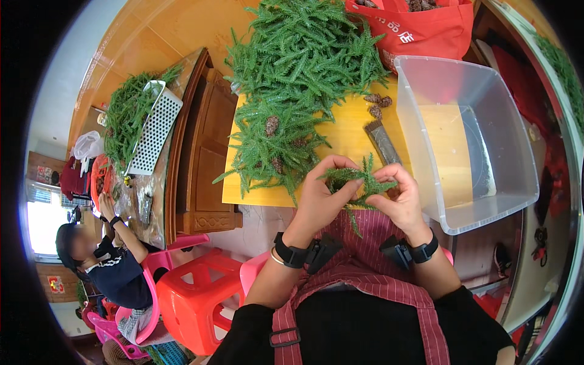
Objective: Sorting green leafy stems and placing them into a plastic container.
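Above the near edge of the yellow table (348, 135), my left hand (326, 193) pinches a green artificial pine sprig (360, 181) between thumb and fingers. My right hand (401, 198) grips the same sprig from the other side, fingers bent around its tips. Part of the stem is hidden by my fingers. To the left lies a small heap of pine sprigs (250, 149) with brown pine cones (272, 126) among them. Just beyond my right hand is a dark bundle of thin strips (383, 143), perhaps wires. A few loose pine cones (375, 112) lie behind it.
A large pile of green sprigs (304, 52) covers the table's far side. On the right stands a clear plastic bin (429, 158), with a red bag (426, 33) of pine cones behind. At left are a red stool (198, 292) and a co-worker (115, 261) at another table.
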The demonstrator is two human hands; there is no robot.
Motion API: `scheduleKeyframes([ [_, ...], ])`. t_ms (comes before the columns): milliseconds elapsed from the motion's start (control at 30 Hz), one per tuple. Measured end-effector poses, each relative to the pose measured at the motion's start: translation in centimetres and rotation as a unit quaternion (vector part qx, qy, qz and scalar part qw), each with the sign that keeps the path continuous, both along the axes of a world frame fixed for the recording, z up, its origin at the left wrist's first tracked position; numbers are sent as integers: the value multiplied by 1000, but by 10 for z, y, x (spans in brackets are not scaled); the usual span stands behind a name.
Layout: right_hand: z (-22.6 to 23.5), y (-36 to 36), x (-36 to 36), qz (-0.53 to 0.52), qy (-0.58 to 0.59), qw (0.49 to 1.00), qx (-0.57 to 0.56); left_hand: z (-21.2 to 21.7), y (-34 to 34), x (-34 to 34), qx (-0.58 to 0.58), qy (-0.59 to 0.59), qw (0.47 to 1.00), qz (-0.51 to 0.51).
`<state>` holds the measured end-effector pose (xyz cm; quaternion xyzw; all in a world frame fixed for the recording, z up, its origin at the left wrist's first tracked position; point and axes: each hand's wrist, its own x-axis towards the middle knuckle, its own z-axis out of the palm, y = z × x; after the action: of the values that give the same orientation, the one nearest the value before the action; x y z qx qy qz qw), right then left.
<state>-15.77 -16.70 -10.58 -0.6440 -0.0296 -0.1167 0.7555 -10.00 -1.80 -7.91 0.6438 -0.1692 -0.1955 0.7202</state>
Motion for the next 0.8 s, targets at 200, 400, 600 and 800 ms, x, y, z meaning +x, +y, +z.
scheduleKeyframes([
  [200,2,-2,-2,15,101,993,51,-3,-2,-2,7,9,999,33],
  [400,-3,1,1,-22,40,997,58,-5,-4,1,173,-260,938,148],
  [600,-8,1,2,-131,-41,988,-70,1,0,-2,188,-331,906,183],
  [800,-9,9,-1,-125,-73,985,-94,-9,-6,-8,56,-113,992,17],
])
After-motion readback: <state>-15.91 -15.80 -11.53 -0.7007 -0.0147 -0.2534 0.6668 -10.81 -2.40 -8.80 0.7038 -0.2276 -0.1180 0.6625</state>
